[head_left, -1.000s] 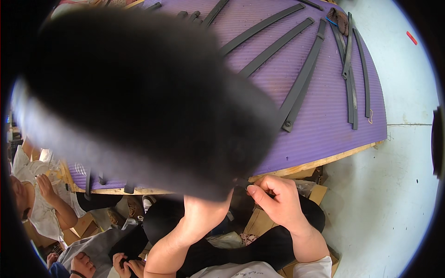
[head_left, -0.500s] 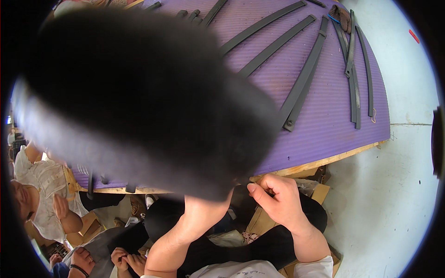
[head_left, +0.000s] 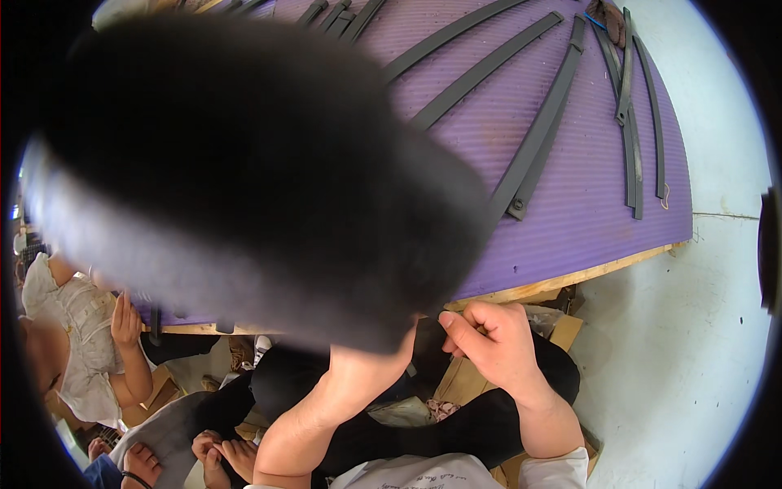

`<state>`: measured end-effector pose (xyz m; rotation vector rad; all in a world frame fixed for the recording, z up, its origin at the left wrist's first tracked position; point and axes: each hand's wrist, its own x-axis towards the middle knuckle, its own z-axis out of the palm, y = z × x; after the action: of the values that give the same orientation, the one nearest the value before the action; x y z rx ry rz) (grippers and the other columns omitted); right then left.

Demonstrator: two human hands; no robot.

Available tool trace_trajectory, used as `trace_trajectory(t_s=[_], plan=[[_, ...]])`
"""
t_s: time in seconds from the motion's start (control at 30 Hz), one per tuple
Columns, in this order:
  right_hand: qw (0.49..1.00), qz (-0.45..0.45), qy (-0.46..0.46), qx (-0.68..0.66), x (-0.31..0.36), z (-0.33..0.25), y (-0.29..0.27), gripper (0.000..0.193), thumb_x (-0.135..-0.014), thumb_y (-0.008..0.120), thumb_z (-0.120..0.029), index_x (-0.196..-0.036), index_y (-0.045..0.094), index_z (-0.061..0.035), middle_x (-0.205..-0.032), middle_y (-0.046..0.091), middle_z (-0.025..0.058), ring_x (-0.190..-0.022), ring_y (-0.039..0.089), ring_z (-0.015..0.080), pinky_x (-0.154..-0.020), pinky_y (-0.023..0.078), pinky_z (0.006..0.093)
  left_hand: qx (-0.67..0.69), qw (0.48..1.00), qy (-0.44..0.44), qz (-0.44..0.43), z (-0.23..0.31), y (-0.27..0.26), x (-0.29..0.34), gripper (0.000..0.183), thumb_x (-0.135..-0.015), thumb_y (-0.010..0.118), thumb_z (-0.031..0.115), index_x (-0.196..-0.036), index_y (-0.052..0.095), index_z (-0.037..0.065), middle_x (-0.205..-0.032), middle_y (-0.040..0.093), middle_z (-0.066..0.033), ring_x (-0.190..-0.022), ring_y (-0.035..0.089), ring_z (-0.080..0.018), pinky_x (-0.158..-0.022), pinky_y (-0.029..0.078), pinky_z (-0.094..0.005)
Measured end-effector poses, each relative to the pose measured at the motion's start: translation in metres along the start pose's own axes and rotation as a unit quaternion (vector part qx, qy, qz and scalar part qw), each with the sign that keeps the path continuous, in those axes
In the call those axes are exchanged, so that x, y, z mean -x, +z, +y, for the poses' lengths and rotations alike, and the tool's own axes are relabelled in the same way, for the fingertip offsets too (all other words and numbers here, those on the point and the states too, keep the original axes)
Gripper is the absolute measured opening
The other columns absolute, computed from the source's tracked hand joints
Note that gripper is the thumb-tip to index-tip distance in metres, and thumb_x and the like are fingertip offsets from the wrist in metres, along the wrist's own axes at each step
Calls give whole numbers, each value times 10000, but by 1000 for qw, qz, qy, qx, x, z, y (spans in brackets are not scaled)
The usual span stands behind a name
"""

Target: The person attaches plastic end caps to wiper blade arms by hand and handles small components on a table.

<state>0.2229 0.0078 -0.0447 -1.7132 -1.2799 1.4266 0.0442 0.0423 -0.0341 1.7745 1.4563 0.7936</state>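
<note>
A large dark, blurred shape (head_left: pixel 269 171) close to the camera covers the left and middle of the picture. Behind its lower edge my left hand (head_left: pixel 381 359) disappears, so only the wrist and the back part show, and its fingers are hidden. My right hand (head_left: pixel 495 342) is just beyond the near table edge, curled, with the thumb pressed against the bent fingers. Whatever may sit in that pinch is too small or hidden to name. Both hands are close together over my lap.
Long dark grey curved bars (head_left: pixel 542 130) lie across the purple ribbed mat (head_left: pixel 603 212) with its wooden edge (head_left: pixel 570 281). A brown glove (head_left: pixel 607 20) lies at the far right. Other people (head_left: pixel 81 342) sit at the left; cardboard (head_left: pixel 464 379) and plastic bags lie below.
My right hand has shifted slightly, and the dark bit seen earlier at its fingertips no longer shows. The view has moved a little. A person at the left has raised a hand.
</note>
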Motion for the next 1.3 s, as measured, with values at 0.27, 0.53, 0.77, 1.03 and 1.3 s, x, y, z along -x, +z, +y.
trace_trajectory(t_s=[0.27,0.53,0.77,1.03,1.3], plan=[[997,-33,52,-36,-2,-5,-3,313,-921,705,-180,-678,632,3,-592,691,88,-543,693,130,-495,501,233,-25,998,-2,-52,3,0,2,169,-834,697,-42,-940,595,41,-925,626,-77,-889,578,-267,-783,459,-378],[994,-46,73,-65,-2,-6,-2,323,-936,694,-192,-692,628,10,-633,706,91,-571,696,128,-511,512,237,-29,999,29,-25,-12,-1,11,305,-814,715,-30,-1107,651,23,-951,692,-97,-894,602,-283,-816,477,-388],[995,-46,69,-53,-1,-6,-2,320,-937,692,-187,-696,620,10,-639,706,94,-574,697,134,-519,516,241,-224,959,175,-12,2,-7,22,444,-724,670,-65,-1160,656,20,-1072,729,-96,-938,627,-277,-892,465,-456],[995,-39,56,-72,0,-2,-1,331,-946,687,-197,-696,621,10,-638,702,88,-577,692,127,-522,512,244,-255,947,195,-24,2,4,44,529,-738,651,-14,-1263,593,-35,-1134,702,-141,-1032,639,-273,-1024,407,-510],[997,-36,63,16,9,-8,-3,291,-957,669,-257,-793,674,-17,-622,691,72,-545,672,135,-524,501,262,-242,948,200,50,-1,9,35,501,-756,721,122,-1231,612,4,-1041,693,-77,-960,634,-235,-1053,388,-496]])
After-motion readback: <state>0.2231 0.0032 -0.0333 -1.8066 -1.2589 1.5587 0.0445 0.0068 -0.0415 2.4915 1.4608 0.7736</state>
